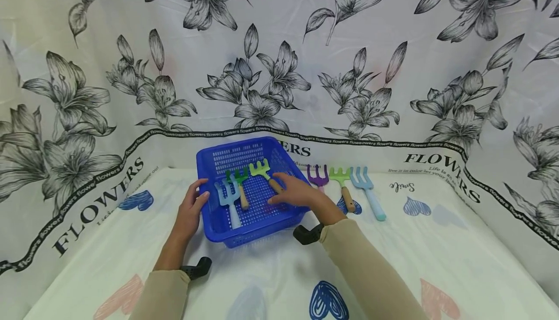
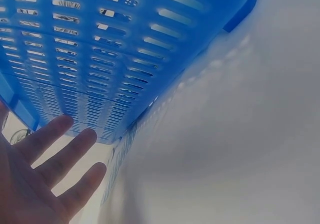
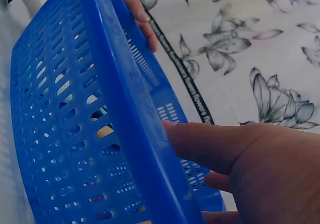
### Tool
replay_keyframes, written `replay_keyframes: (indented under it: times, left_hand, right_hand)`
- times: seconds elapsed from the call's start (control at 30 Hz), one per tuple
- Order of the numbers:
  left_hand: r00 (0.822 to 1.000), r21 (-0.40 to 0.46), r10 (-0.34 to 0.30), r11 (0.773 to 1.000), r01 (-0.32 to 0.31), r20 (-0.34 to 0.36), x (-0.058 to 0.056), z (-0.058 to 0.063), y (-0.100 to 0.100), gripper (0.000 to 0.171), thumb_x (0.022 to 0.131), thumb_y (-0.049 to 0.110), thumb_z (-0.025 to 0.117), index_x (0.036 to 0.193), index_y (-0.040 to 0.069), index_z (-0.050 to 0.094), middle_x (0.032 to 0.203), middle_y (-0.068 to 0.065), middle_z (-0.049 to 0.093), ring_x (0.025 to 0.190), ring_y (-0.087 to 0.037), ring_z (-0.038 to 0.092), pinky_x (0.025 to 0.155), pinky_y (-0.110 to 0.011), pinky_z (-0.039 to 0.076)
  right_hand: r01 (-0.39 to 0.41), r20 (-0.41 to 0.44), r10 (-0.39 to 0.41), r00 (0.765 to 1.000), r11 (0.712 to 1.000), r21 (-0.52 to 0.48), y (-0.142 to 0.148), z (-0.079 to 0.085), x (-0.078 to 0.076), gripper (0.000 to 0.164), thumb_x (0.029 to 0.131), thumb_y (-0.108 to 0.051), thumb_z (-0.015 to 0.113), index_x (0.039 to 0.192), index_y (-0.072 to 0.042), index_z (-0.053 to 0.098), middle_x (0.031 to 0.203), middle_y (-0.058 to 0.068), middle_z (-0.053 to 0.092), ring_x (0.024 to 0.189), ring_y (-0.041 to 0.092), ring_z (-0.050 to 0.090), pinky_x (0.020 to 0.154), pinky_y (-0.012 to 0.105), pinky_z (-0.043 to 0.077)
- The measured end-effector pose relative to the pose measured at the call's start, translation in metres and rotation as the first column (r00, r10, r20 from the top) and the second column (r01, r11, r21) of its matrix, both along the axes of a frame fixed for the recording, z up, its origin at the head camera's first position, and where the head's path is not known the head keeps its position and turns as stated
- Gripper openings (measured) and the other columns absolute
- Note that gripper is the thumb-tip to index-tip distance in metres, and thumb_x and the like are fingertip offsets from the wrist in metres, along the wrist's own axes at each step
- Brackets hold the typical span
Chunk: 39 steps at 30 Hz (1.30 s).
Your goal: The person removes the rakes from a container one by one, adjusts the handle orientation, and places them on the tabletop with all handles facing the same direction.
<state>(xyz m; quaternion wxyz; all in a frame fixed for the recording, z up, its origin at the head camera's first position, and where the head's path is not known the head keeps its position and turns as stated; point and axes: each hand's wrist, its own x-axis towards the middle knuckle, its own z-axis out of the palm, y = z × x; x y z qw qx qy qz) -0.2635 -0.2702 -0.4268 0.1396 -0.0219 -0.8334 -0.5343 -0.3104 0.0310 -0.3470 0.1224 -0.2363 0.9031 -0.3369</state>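
A blue plastic basket [image 1: 262, 231] stands before me with several small hand forks in it. Inside it, my right hand [image 1: 299, 193] holds the wooden handle of a light green hand fork [image 1: 260, 168], its tines towards the back; the rim hides this grip in the right wrist view. A light blue hand fork [image 1: 233, 208] and a dark green hand fork [image 1: 241, 191] lie at the left of the basket. My left hand [image 1: 189, 213] rests thumb and index finger on the left rim; its other fingers [image 2: 75, 156] extend loosely outside the perforated wall.
Right of the basket lie a purple hand fork [image 1: 318, 176], a green hand fork with a wooden handle [image 1: 345, 191] and a light blue hand fork [image 1: 369, 196]. A white heart-patterned cloth [image 1: 393, 247] covers the table. Floral fabric [image 1: 271, 33] hangs behind.
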Motion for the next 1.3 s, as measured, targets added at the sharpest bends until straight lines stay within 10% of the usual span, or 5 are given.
replay_keyframes:
  times: [0.8,1.3]
  left_hand:
    - [1.0,-0.007,0.003,1.0,-0.003,-0.016,-0.002,-0.002,0.002,0.053,0.102,0.044,0.04,0.15,0.025,0.029,0.156,-0.016,0.028,0.135,-0.045,0.034,0.103,-0.064,0.032]
    - [1.0,-0.016,0.012,1.0,-0.012,-0.021,-0.003,-0.005,-0.003,0.054,0.102,0.045,0.04,0.151,0.024,0.028,0.157,-0.013,0.027,0.135,-0.044,0.035,0.102,-0.064,0.033]
  right_hand:
    - [-0.042,0.229,0.043,0.972,0.999,-0.01,-0.007,-0.012,-0.014,0.08,0.089,-0.041,0.068,0.154,-0.019,0.028,0.157,0.011,0.027,0.144,0.035,0.02,0.112,0.057,0.022]
    - [-0.096,0.21,0.075,0.975,0.992,0.088,-0.014,-0.013,-0.017,0.078,0.091,-0.039,0.066,0.155,-0.02,0.026,0.159,0.009,0.023,0.145,0.033,0.018,0.113,0.055,0.021]
